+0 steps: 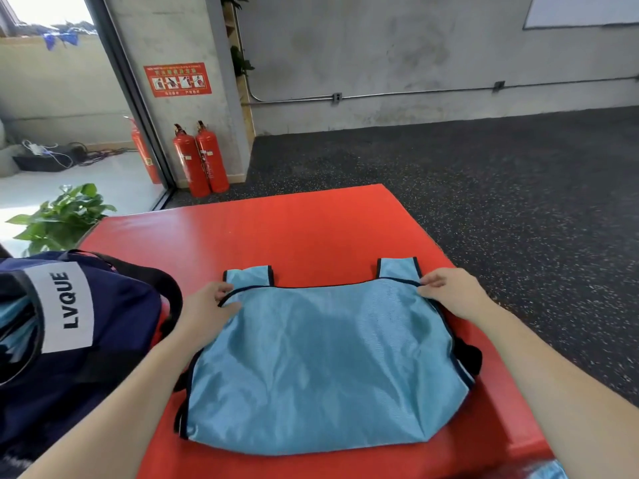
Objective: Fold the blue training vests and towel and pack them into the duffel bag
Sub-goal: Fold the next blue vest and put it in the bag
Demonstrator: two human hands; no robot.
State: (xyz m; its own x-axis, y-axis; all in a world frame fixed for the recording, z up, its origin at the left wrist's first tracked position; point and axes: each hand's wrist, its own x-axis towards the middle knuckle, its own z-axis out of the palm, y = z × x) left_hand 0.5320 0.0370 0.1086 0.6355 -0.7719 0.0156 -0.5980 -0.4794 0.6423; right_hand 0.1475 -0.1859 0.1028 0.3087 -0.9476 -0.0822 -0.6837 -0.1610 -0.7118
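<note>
From the head camera, a blue vest (321, 368) lies flat on the red table (276, 233), straps pointing away. The left hand (207, 305) pinches its armhole edge near one strap; the right hand (446, 288) pinches the trim at the other strap. Just outside the left hand sits the navy duffel bag (114, 326), touching that forearm. Beyond both hands stand two red fire extinguishers (202, 160) and a potted plant (62, 216).
</note>
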